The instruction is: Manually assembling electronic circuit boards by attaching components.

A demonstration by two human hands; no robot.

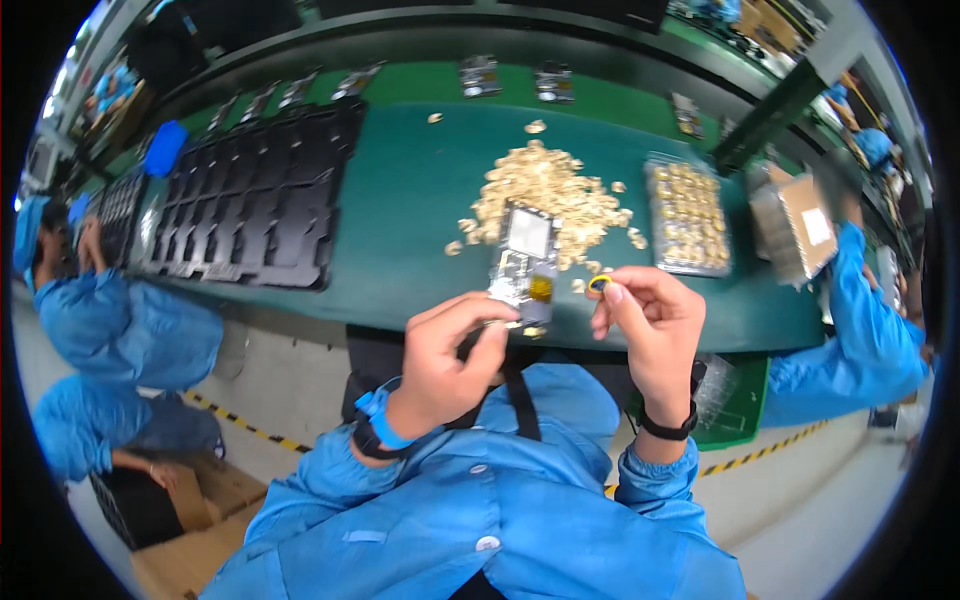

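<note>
A rectangular circuit board (512, 268) with a white square patch and a yellow part lies near the table's front edge, against a heap of small pale-gold pieces (545, 185). My left hand (450, 350) grips its near left corner between thumb and fingers, with the fingertips partly hidden. Just right of the board, my right hand (655, 325) pinches a small round yellow piece with a dark middle (599, 284) between thumb and index finger. That piece is apart from the board.
Black compartment trays (255, 200) lie on the green table (400, 230) at left. A clear tray of gold pieces (688, 215) is at right, beside a cardboard box (800, 225). Several boards line the back. Co-workers in blue sit on both sides; a green bin (735, 410) stands below.
</note>
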